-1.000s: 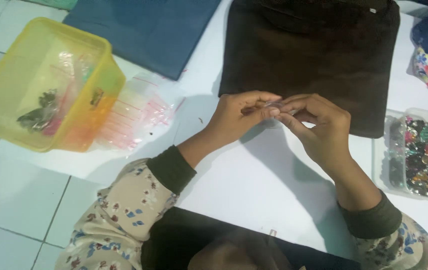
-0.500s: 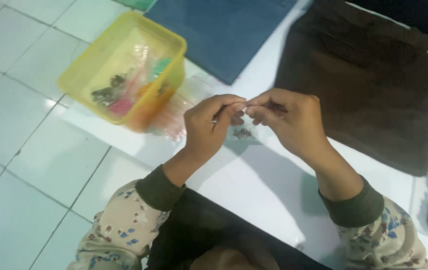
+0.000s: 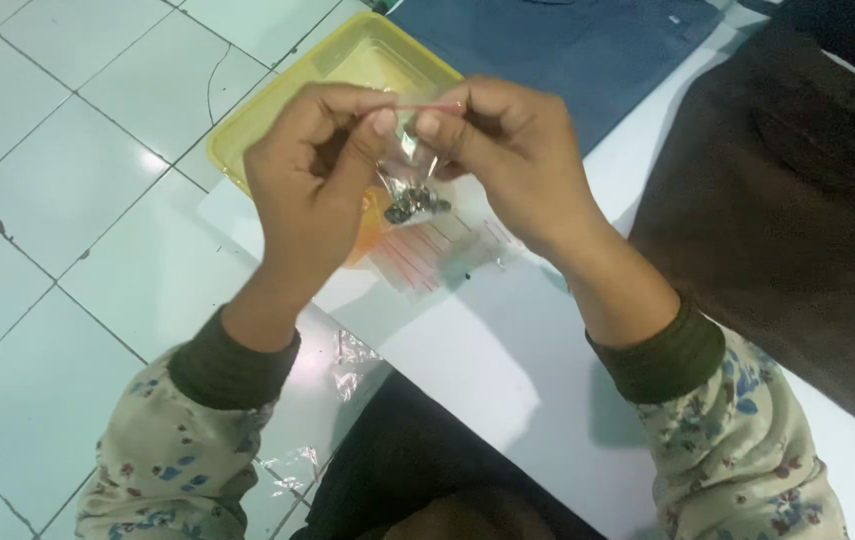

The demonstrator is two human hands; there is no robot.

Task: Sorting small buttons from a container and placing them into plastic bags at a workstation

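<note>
Left hand (image 3: 312, 170) and right hand (image 3: 512, 150) fingers pinch small clear plastic zip bag (image 3: 412, 185) of dark beads by its top; yellow plastic tub (image 3: 277, 110) behind.

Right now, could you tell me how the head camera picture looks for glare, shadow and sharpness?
In the head view, a bright glare spot sits on the floor tiles left of the yellow tub; the left hand and right hand are fairly sharp, pinching a small clear bag of dark bits; soft shadows fall on the white sheet; the brown cloth is dim and shows little detail.
</note>
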